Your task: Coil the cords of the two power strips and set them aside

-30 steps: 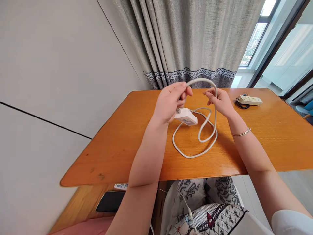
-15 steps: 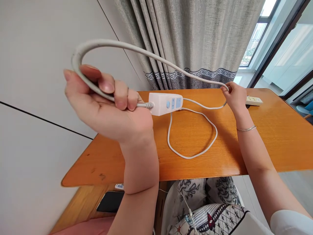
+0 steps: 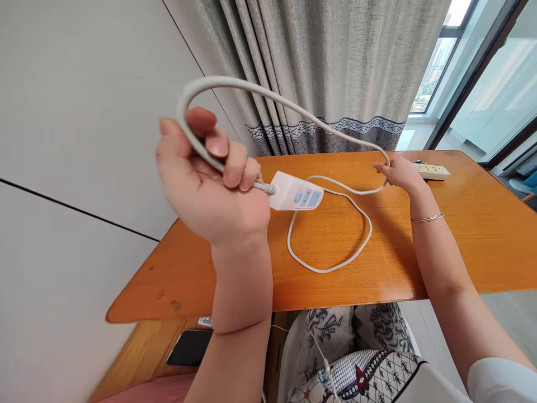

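Cord (image 3: pixel 293 105) of smooth, pale, rounded sheath, arched between both hands. The left hand (image 3: pixel 213 184), palm up, curls its fingers around it beside the ribbed collar of a white, box-shaped power strip (image 3: pixel 293 192) with light-blue panels, held above the table (image 3: pixel 235 268) of glossy orange-brown wood grain. The right hand (image 3: pixel 400 172) pinches the cord between thumb and fingers, near a cream, oblong power strip (image 3: pixel 434 171). Behind hangs a coarse-woven grey curtain (image 3: pixel 335 67) with a patterned band.

The right hand (image 3: pixel 401 172) partly hides the power strip (image 3: pixel 436 172) (its left end).
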Demonstrator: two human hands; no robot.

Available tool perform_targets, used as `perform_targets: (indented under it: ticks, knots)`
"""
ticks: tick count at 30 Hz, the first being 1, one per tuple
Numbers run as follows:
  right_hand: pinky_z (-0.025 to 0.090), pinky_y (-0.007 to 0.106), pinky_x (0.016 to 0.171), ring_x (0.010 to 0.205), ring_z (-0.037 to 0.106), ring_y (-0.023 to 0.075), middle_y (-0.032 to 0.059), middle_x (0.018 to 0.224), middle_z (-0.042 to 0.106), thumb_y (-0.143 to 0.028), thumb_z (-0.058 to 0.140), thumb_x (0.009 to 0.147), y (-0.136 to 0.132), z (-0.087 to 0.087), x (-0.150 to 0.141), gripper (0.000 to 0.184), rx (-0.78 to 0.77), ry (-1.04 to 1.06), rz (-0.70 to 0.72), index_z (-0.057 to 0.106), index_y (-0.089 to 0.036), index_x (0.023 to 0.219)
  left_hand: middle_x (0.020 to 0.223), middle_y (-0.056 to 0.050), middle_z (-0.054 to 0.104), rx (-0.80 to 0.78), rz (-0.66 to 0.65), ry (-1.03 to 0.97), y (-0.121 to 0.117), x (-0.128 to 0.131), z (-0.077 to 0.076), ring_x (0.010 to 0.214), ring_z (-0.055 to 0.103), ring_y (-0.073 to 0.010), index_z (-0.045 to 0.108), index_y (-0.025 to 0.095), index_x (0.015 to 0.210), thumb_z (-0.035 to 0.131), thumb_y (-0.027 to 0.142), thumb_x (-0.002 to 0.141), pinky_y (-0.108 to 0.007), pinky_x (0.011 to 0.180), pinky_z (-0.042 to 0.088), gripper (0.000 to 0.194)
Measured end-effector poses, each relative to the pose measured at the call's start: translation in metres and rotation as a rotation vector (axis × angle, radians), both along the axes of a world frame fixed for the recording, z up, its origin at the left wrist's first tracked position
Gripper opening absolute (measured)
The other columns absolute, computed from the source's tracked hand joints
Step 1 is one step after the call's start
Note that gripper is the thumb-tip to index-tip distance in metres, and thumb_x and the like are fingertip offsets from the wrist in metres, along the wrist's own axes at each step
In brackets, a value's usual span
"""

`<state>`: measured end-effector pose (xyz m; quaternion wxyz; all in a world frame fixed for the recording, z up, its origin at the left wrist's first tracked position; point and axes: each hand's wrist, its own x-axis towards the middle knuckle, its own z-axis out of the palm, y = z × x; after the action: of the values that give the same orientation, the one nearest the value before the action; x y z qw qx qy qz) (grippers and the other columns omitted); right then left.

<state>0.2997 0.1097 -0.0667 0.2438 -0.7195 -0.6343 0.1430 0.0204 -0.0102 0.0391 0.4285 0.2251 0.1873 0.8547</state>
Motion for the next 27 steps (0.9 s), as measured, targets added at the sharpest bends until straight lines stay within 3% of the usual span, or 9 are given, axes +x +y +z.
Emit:
perform_targets:
  ticks: [2,4,7,9,13,17,21,27]
  knots:
    - [0.044,0.029,0.054,0.046,0.053,0.0158,0.0005,0.045,0.052,-0.046,0.06,0.099,0.0,0.0,0.0,0.038,0.001,0.285,0.06,0.074,-0.014,0.082,0.053,0.005,0.033,-0.014,-0.016,0.083,0.002,0.0,-0.002,0.035,0.012,-0.0021,0.059,0.015,0.062,0.026,0.024,0.11,-0.021,0.032,0.009,0.059]
    - [0.043,0.024,0.049,0.046,0.055,0.0132,0.0012,0.052,0.058,-0.046,0.061,0.099,0.003,0.0,0.0,0.036,0.114,0.558,0.043,0.071,-0.015,0.083,0.054,0.004,0.034,-0.007,-0.025,0.162,0.002,-0.002,-0.005,0.037,0.01,-0.0046,0.06,0.017,0.06,0.024,0.022,0.108,-0.024,0.032,0.009,0.061]
    - [0.056,0.024,0.061,0.07,0.072,0.0153,0.0065,0.082,0.073,-0.052,0.06,0.098,0.008,0.0,-0.001,0.036,0.363,0.85,0.013,0.064,-0.019,0.084,0.059,0.002,0.037,0.043,-0.089,0.28,0.003,-0.008,-0.01,0.039,0.011,-0.0066,0.062,0.02,0.064,0.032,0.024,0.107,-0.026,0.034,0.012,0.052]
    - [0.06,0.027,0.072,0.086,0.075,0.0163,0.0067,0.096,0.074,-0.048,0.058,0.098,0.011,0.0,-0.003,0.03,0.461,0.902,0.037,0.063,-0.021,0.086,0.061,0.002,0.038,0.069,-0.164,0.333,0.005,-0.01,-0.013,0.039,0.013,-0.0062,0.063,0.021,0.068,0.041,0.029,0.105,-0.026,0.035,0.014,0.045]
    - [0.058,0.029,0.079,0.083,0.073,0.0158,0.0027,0.086,0.07,-0.024,0.069,0.086,0.009,-0.005,-0.012,0.007,0.423,0.681,0.175,0.066,-0.019,0.088,0.062,0.002,0.039,0.003,-0.383,0.428,0.01,-0.006,-0.018,0.037,0.016,-0.0035,0.066,0.019,0.071,0.035,0.026,0.106,-0.022,0.036,0.015,0.047]
    - [0.052,0.027,0.067,0.067,0.067,0.0125,-0.0009,0.079,0.061,-0.028,0.06,0.094,-0.001,-0.005,-0.028,0.011,0.37,0.5,0.33,0.066,-0.018,0.093,0.058,0.004,0.04,-0.021,-0.516,0.615,0.014,-0.002,-0.026,0.035,0.021,-0.0024,0.068,0.02,0.077,0.047,0.029,0.104,-0.019,0.037,0.02,0.035]
    - [0.046,0.026,0.061,0.061,0.055,0.0116,-0.0025,0.075,0.052,-0.032,0.054,0.099,-0.018,0.007,-0.04,0.015,0.393,0.421,0.353,0.063,-0.021,0.097,0.054,0.006,0.039,0.072,-0.48,0.665,0.02,-0.003,-0.032,0.034,0.024,-0.0035,0.069,0.021,0.079,0.059,0.034,0.1,-0.02,0.037,0.021,0.027]
    - [0.042,0.029,0.067,0.066,0.051,0.0165,-0.0019,0.07,0.054,-0.029,0.055,0.098,-0.061,0.032,-0.052,0.024,0.365,0.145,0.451,0.068,-0.02,0.115,0.054,0.005,0.047,0.171,-0.252,0.635,0.037,0.0,-0.043,0.038,0.037,-0.0061,0.069,0.022,0.084,0.056,0.038,0.103,-0.021,0.039,0.025,0.028]
